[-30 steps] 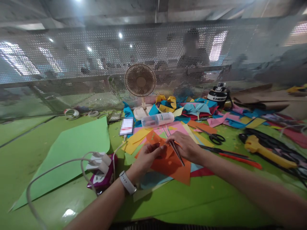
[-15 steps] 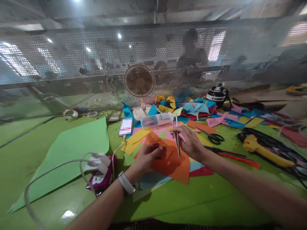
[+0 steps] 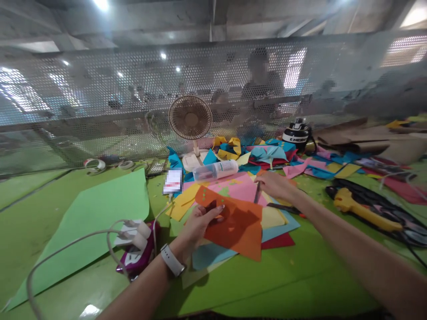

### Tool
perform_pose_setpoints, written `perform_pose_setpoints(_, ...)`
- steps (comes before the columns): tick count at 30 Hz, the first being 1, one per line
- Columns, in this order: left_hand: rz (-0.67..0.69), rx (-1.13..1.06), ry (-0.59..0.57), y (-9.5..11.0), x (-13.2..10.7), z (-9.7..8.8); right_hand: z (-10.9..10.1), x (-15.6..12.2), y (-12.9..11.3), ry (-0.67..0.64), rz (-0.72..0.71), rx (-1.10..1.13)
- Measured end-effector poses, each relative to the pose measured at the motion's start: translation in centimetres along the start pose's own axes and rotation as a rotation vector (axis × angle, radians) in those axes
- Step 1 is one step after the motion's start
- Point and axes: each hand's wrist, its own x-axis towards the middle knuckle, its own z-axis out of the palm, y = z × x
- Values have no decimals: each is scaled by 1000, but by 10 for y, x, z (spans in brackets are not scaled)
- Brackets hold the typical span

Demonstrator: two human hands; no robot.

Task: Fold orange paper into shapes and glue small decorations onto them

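Observation:
My left hand (image 3: pixel 202 222), a pale watch strap on its wrist, pinches a sheet of orange paper (image 3: pixel 240 231) by its left part. Small green paper bits (image 3: pixel 204 195) lie on the sheet's upper left corner. To the right, my right hand (image 3: pixel 275 186) hovers over the paper pile, fingers closed round slim tweezers (image 3: pixel 257 193), which look dark here and are partly hidden. Beneath the sheet are layered papers: pink (image 3: pixel 238 184), yellow (image 3: pixel 273 218), light blue (image 3: pixel 213 255) and red (image 3: pixel 278 241). Under my right forearm, a dark-bladed tool (image 3: pixel 282 207) is partly covered.
A fan (image 3: pixel 191 118), a clear bottle (image 3: pixel 215 171) and crumpled coloured paper (image 3: pixel 270 153) stand or lie behind. At left are a phone (image 3: pixel 172 181), a power strip (image 3: pixel 138 253) with cables and a large green sheet (image 3: pixel 100 213). A yellow glue gun (image 3: pixel 363 211) lies right.
My right hand has moved right, away from the orange paper, carrying the tweezers. My left hand still pinches the sheet. The view has shifted slightly.

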Motion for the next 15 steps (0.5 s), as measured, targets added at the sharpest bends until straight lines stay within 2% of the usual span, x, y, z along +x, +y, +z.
perform_pose_setpoints(3, 2, -27, -13, 0, 0, 0, -6, -2, -18, 78, -33, 80)
perform_pose_setpoints(5, -4, -39, -4, 0, 0, 1, -13, -6, -39, 96, -134, 320)
perform_pose_setpoints(7, -10, -41, -11, 0, 0, 1, -17, -12, -62, -13, -266, 558)
perform_pose_setpoints(9, 4, -37, -37, 1, -1, 2, -18, -19, -79, -55, -339, 628)
perform_pose_setpoints(11, 25, -37, -63, 2, -3, 4, -14, -23, -86, -68, -340, 655)
perform_pose_setpoints(15, 55, -12, -78, 4, -4, 6, -8, -24, -86, -135, -309, 703)
